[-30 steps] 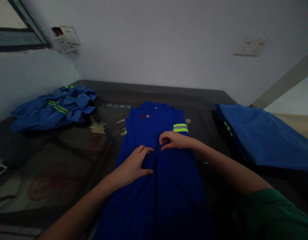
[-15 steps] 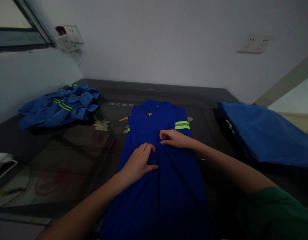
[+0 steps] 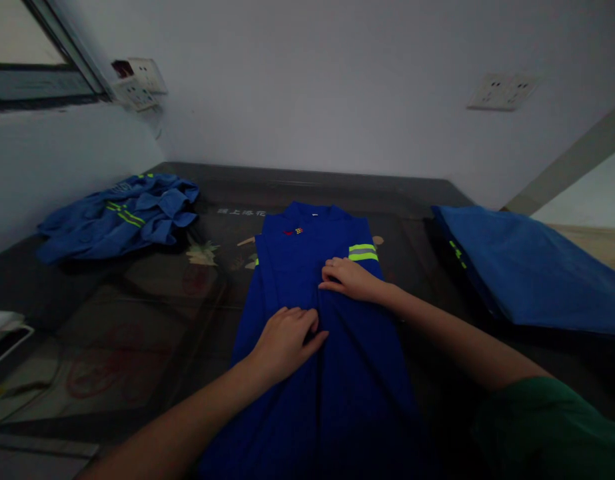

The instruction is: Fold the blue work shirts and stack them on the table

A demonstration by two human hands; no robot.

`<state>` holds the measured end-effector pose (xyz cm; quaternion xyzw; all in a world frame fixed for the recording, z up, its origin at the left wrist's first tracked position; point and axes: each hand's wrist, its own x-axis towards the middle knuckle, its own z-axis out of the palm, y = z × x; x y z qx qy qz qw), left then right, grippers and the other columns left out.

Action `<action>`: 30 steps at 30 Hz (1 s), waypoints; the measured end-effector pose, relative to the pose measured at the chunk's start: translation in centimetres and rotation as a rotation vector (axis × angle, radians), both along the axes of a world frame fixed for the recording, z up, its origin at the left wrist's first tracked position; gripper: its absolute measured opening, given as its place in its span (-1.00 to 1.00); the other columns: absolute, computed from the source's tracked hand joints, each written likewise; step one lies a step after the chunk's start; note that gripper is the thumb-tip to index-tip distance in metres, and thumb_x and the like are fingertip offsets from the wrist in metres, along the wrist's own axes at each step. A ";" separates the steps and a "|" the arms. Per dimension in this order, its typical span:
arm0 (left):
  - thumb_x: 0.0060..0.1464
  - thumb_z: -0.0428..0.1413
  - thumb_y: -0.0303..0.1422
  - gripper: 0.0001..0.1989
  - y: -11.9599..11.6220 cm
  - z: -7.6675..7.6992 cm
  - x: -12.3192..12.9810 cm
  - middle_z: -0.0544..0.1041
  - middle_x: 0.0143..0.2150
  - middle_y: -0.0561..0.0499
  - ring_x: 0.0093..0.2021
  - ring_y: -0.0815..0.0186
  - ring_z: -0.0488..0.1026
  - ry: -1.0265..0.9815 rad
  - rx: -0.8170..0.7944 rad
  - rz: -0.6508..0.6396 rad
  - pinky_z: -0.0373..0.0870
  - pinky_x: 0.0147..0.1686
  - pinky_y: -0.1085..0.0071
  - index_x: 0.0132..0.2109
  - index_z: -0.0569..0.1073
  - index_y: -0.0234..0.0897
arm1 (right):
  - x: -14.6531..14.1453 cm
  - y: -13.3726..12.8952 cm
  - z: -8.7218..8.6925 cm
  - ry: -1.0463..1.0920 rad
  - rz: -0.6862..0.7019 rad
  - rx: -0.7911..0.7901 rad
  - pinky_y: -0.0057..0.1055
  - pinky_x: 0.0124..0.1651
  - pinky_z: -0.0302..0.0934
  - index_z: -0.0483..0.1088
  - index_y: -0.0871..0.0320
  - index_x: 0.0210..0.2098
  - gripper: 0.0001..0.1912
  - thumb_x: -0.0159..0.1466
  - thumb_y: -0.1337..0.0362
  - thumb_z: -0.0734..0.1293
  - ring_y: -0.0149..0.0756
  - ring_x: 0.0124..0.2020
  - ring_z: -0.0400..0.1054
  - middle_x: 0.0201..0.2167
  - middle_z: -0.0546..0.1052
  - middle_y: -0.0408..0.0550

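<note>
A royal-blue work jacket [image 3: 307,257] lies front up on the dark table, collar at the far end, with a yellow-and-grey reflective band on the sleeve at right. My right hand [image 3: 352,277] is on its front beside the centre line, fingers curled and thumb against them on the cloth. Nearer to me, my left hand [image 3: 287,340] rests across the front; its thumb stands apart from the bent fingers, with a gap between them. The lower end of the jacket fades into shadow.
A rumpled blue garment [image 3: 122,217] with yellow stripes lies at the back left. Folded blue clothing [image 3: 532,263] is stacked at right. A white object [image 3: 7,333] and a cable sit at the left edge. The wall with sockets [image 3: 503,91] bounds the table [image 3: 307,175] behind.
My left hand has slid down the jacket toward me and slightly right, onto the centre line. The fingers of my right hand have closed down more onto the cloth.
</note>
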<state>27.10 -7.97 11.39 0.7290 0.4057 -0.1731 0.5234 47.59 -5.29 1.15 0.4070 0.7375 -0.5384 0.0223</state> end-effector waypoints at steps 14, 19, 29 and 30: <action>0.19 -0.01 -0.46 -0.83 0.4 -2.3 -1.0 0.48 -0.20 -0.01 -0.16 0.25 0.43 0.005 0.058 0.180 0.39 -0.18 0.33 -0.11 0.42 -0.21 | -0.3 -0.2 0.2 0.104 -0.019 -0.069 -0.38 -0.17 0.08 0.36 0.17 -0.29 -0.80 0.36 0.17 0.24 -0.30 -0.25 0.31 -0.31 0.47 -0.07; 0.24 -0.07 -0.48 -0.71 0.2 -2.2 -1.2 0.49 -0.11 -0.02 -0.11 0.25 0.42 -0.023 0.092 0.118 0.39 -0.12 0.33 0.02 0.42 -0.17 | -0.7 0.2 0.9 0.022 -0.014 -0.100 -0.38 -0.21 0.08 0.36 0.18 -0.28 -0.82 0.38 0.23 0.20 -0.29 -0.26 0.32 -0.31 0.48 -0.05; 0.18 -0.05 -0.50 -0.70 0.7 -1.7 -1.0 0.47 -0.10 -0.04 -0.08 0.20 0.39 -0.023 0.062 0.019 0.36 -0.12 0.27 0.01 0.42 -0.18 | -2.0 -1.1 1.6 -0.150 0.042 0.102 -0.30 -0.17 0.07 0.37 0.20 -0.22 -0.77 0.41 0.23 0.15 -0.17 -0.17 0.29 -0.22 0.48 0.07; 0.15 -0.03 -0.51 -0.70 0.7 -1.6 -1.0 0.47 -0.10 -0.04 -0.07 0.19 0.38 -0.013 0.061 0.018 0.35 -0.13 0.25 0.00 0.40 -0.19 | -2.1 -1.2 1.6 -0.172 0.037 0.114 -0.29 -0.17 0.07 0.37 0.21 -0.21 -0.77 0.41 0.24 0.14 -0.17 -0.17 0.29 -0.22 0.49 0.07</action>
